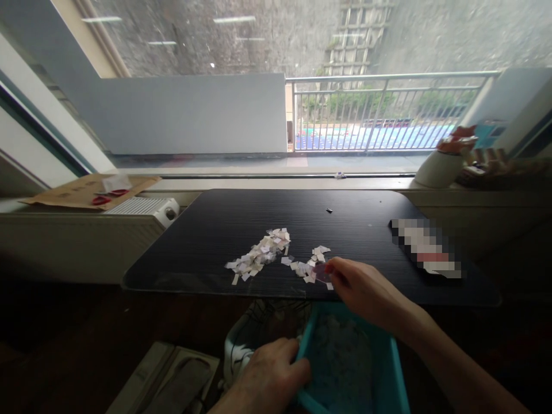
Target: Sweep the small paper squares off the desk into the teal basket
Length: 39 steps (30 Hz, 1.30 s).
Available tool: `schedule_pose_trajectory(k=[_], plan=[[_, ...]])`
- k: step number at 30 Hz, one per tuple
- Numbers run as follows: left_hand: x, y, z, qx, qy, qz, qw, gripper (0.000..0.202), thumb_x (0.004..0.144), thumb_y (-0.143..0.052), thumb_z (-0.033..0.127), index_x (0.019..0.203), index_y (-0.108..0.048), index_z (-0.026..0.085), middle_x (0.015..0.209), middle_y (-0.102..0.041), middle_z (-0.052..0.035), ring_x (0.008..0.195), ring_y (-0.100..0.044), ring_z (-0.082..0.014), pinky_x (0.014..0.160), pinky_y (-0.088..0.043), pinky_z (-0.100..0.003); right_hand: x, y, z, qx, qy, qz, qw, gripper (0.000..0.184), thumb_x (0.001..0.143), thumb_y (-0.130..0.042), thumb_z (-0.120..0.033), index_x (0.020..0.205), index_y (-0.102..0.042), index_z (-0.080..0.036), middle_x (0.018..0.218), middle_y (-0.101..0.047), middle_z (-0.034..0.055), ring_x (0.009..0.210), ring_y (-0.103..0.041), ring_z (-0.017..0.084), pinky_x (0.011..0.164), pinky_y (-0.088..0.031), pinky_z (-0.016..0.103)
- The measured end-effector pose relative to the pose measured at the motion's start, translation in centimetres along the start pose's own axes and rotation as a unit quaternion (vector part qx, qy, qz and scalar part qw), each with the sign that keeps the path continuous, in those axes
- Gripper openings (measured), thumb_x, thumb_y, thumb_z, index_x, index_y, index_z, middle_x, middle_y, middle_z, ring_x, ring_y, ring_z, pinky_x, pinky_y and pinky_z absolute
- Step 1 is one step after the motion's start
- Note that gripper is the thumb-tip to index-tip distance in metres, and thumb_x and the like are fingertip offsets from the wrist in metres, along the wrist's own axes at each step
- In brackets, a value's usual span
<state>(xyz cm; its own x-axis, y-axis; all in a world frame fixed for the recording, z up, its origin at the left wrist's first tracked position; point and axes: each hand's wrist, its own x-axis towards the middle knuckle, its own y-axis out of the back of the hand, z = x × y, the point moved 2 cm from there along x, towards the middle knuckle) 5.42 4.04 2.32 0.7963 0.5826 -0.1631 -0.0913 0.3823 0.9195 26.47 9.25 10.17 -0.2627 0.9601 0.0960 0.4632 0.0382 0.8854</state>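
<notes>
My right hand (356,284) is closed on a small translucent pinkish plastic piece (321,272), its flat edge against a small heap of paper scraps (303,268) near the table's front edge. A bit of red shows at my fingertips; I cannot tell if it belongs to the piece. To the left lies a bigger pile of white paper scraps (261,253). Below the table edge, my left hand (276,368) grips the left rim of a teal plastic bin (399,368). Many pale scraps lie inside the bin, dim in shadow.
The dark table (345,224) stands against a window sill. A blurred-out dark object (425,250) lies on its right side. Red-handled scissors (107,198) rest on brown paper (64,192) at left. A white jug-like vessel (437,164) stands at right. A box (144,368) sits below.
</notes>
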Motion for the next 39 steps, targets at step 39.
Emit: schedule_pose_trajectory(k=[39], plan=[[0.5, -3.8, -1.2, 0.023, 0.001, 0.025, 0.999, 0.024, 0.069, -0.074, 0.028, 0.073, -0.051, 0.022, 0.077, -0.05, 0.0016, 0.067, -0.051, -0.0166, 0.052, -0.031, -0.024, 1.1, 0.7, 1.2, -0.035, -0.048, 0.019, 0.998, 0.018, 0.088, -0.042, -0.021, 0.092, -0.059, -0.019, 0.082, -0.067, 0.004, 0.068, -0.059, 0.015, 0.059, -0.035, 0.023]])
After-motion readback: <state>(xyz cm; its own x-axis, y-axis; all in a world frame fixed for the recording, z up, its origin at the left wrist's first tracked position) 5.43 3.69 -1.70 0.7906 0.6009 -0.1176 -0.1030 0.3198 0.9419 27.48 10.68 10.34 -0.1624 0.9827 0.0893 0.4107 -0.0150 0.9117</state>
